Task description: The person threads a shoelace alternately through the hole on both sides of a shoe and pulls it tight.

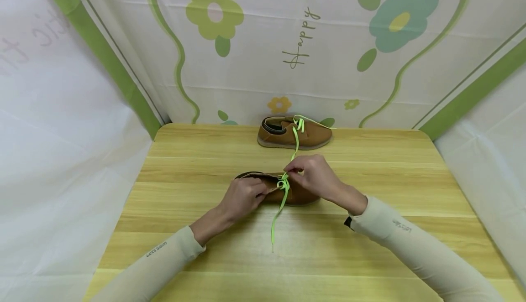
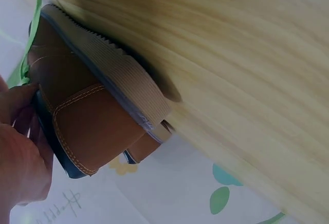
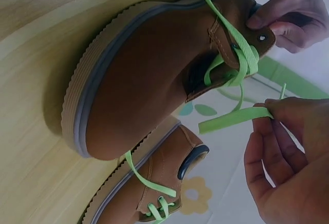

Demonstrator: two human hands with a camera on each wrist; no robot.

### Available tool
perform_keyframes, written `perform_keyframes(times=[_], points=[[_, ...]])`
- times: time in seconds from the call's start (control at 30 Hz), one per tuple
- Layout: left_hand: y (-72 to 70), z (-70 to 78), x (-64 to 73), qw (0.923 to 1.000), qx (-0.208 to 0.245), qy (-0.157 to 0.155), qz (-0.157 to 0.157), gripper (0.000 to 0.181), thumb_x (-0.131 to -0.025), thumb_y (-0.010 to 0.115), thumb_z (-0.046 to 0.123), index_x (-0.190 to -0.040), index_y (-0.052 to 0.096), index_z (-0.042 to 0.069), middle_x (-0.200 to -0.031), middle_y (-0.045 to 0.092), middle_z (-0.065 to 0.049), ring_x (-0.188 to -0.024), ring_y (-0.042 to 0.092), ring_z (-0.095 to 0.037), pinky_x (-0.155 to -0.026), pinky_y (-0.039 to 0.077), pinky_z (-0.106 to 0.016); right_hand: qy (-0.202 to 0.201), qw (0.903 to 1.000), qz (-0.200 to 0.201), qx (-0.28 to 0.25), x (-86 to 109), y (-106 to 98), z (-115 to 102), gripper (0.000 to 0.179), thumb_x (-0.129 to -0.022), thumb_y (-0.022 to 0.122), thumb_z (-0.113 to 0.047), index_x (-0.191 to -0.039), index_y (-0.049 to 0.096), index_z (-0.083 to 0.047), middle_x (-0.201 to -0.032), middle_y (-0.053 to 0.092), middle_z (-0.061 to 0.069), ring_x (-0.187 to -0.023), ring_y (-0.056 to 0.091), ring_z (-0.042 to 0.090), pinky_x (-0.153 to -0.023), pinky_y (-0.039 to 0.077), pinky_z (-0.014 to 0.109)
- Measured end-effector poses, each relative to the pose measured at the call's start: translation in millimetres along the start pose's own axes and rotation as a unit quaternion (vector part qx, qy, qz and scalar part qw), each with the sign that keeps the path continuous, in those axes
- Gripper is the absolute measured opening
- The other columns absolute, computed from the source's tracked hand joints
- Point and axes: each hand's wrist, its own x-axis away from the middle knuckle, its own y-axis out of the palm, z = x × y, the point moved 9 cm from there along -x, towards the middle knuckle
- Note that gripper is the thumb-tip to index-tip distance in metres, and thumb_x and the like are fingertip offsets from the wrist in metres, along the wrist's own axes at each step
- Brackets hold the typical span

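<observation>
A brown leather shoe (image 1: 304, 196) sits on the table, its toe towards the right, with a bright green shoelace (image 1: 274, 224) looped at its opening. My left hand (image 1: 243, 197) pinches the eyelet flap (image 3: 266, 38) at the lace opening between thumb and finger. Between the thumb and fingers of my right hand (image 3: 295, 154) is a length of the green lace, lifted off the shoe. One lace end hangs over the near side onto the table. In the left wrist view, the shoe's heel (image 2: 97, 134) shows beside the left hand (image 2: 23, 157).
A matching brown shoe (image 1: 273, 138) with green laces (image 1: 301, 124) stands behind, at the table's back edge. The wooden table (image 1: 185, 156) meets a white printed curtain (image 1: 255, 65) at the back, with further white curtains at both sides.
</observation>
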Motion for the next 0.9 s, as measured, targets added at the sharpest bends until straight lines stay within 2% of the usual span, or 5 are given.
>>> perform_keyframes(times=[0.13, 0.3, 0.47, 0.7, 0.9], points=[[0.6, 4.1, 0.6, 0.9996, -0.010, 0.024, 0.004, 0.014, -0.082, 0.089, 0.001, -0.077, 0.080, 0.009, -0.077, 0.074, 0.002, -0.068, 0.068, -0.012, -0.064, 0.056, -0.022, -0.023, 0.9996, 0.002, 0.014, -0.3, 3, -7, 0.016, -0.080, 0.085, 0.009, -0.089, 0.083, -0.004, -0.087, 0.080, 0.004, -0.079, 0.077, 0.016, -0.068, 0.062, 0.034], [3.1, 7.3, 0.6, 0.9988, -0.022, 0.042, -0.012, 0.014, -0.088, 0.083, -0.001, -0.079, 0.080, 0.010, -0.082, 0.076, 0.002, -0.073, 0.069, -0.013, -0.068, 0.058, -0.025, -0.055, 0.9974, 0.008, 0.044, -1.4, 8, -17, 0.017, -0.078, 0.087, 0.009, -0.087, 0.083, -0.005, -0.086, 0.080, 0.003, -0.078, 0.077, 0.017, -0.068, 0.062, 0.035], [4.8, 10.0, 1.7, 0.9974, -0.036, 0.060, -0.018, 0.012, -0.088, 0.081, -0.002, -0.082, 0.081, 0.009, -0.084, 0.076, 0.001, -0.077, 0.069, -0.014, -0.070, 0.058, -0.026, -0.096, 0.9920, 0.008, 0.082, -1.3, 15, -26, 0.018, -0.076, 0.089, 0.007, -0.085, 0.083, -0.007, -0.085, 0.079, 0.002, -0.075, 0.075, 0.017, -0.067, 0.061, 0.034], [5.6, 10.8, 3.2, 0.9957, -0.055, 0.071, -0.020, 0.010, -0.086, 0.083, 0.000, -0.084, 0.082, 0.010, -0.084, 0.076, 0.001, -0.078, 0.069, -0.014, -0.071, 0.058, -0.026, -0.127, 0.9860, -0.001, 0.109, 1.3, 24, -33, 0.019, -0.077, 0.087, 0.006, -0.088, 0.084, -0.009, -0.086, 0.078, 0.000, -0.075, 0.074, 0.017, -0.067, 0.060, 0.035], [6.5, 10.8, 3.9, 0.9955, -0.056, 0.073, -0.024, 0.008, -0.087, 0.082, 0.002, -0.086, 0.083, 0.010, -0.087, 0.077, 0.000, -0.080, 0.070, -0.015, -0.073, 0.058, -0.027, -0.147, 0.9801, 0.002, 0.134, 4.0, 30, -38, 0.019, -0.075, 0.091, 0.003, -0.085, 0.084, -0.010, -0.086, 0.077, -0.002, -0.078, 0.074, 0.015, -0.067, 0.059, 0.033]])
